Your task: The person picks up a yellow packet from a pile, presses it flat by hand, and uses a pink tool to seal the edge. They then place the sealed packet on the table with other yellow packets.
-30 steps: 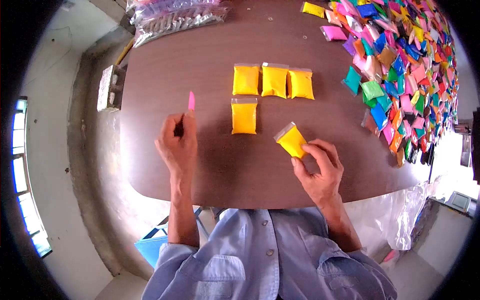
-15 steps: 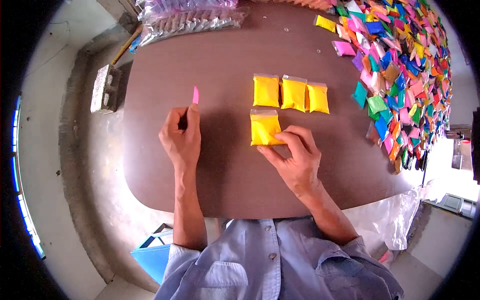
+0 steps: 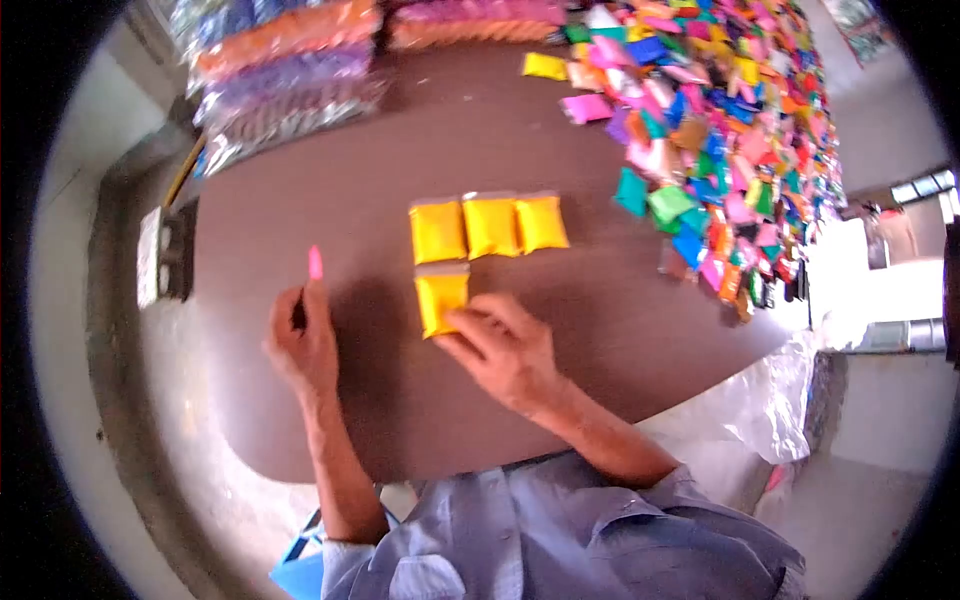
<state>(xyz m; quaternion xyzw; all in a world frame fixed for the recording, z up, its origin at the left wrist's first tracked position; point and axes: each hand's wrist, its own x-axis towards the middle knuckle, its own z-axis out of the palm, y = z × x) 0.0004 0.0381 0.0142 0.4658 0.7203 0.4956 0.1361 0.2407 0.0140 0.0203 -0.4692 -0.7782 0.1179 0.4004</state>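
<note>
My left hand (image 3: pixel 303 338) is closed in a pinch around a slim, pointed pink piece (image 3: pixel 315 262) that sticks up past the fingertips, its lower end hidden by them. Thumb and fingers of my right hand (image 3: pixel 505 350) grip the lower right corner of a small yellow packet (image 3: pixel 441 298) with a see-through top strip. Just beyond it, a left yellow packet (image 3: pixel 437 232), a middle yellow packet (image 3: pixel 491 226) and a right yellow packet (image 3: pixel 541 222) form a row on the brown table (image 3: pixel 400 130).
A large heap of small multicoloured packets (image 3: pixel 710 150) covers the right side of the table. Clear bags of packed sachets (image 3: pixel 285 70) are stacked at the back left. Clear plastic sheeting (image 3: pixel 780 400) hangs by the right front edge, and a concrete block (image 3: pixel 160 258) stands on the floor at left.
The head view has turned, so the table and hands appear further left and lower. Both hands keep their holds, and the yellow packets stay in about the same arrangement.
</note>
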